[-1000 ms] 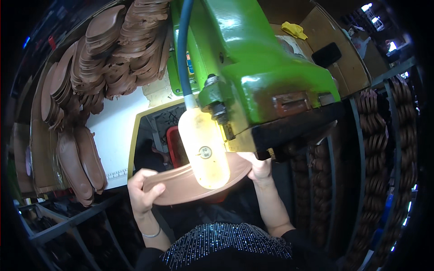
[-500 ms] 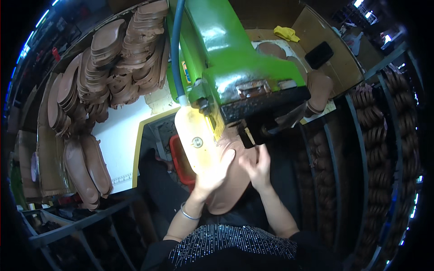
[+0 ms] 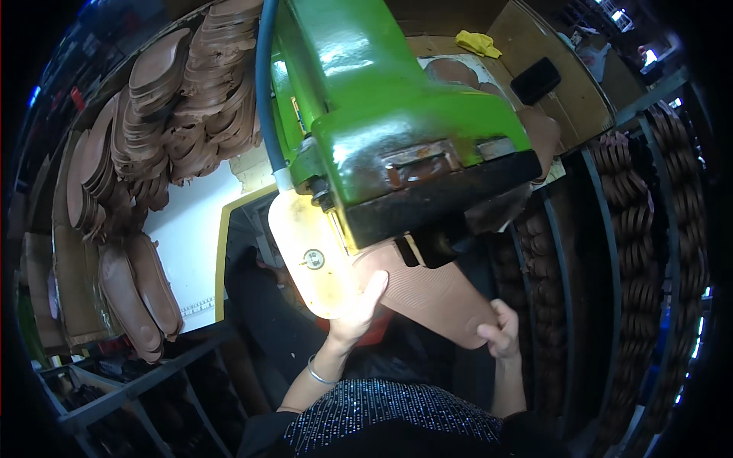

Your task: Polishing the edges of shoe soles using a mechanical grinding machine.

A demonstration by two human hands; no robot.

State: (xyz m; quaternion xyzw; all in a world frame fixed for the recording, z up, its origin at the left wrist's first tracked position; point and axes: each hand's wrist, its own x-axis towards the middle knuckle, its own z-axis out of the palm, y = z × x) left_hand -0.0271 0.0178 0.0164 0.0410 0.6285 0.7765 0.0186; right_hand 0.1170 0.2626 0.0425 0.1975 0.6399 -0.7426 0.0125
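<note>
The green machine (image 3: 412,114) stood in front of you, its dark lower head facing you. The metal rack (image 3: 651,98) ran along your right side, with brown soles hung in rows. The white table (image 3: 183,229) lay to the left of the machine. On its far side rose the stacked soles (image 3: 156,72), piled in overlapping layers; two loose soles (image 3: 126,298) lay side by side at its near left. The open cardboard box (image 3: 573,65) sat beyond the machine at the right.

The lit lamp (image 3: 305,259) hung at the machine's left, below a blue hose (image 3: 266,91). The brown sole (image 3: 431,294) was under the machine head, ridged face visible, slanting down toward your right. Your left hand (image 3: 353,324) had its thumb against the sole's left edge; the lamp hid the fingers, so its grip could not be told. Your right hand (image 3: 502,333) pinched the sole's near end between thumb and fingers. The yellow cloth (image 3: 479,43) lay in the box. A thin bangle (image 3: 316,372) circled your left wrist.
</note>
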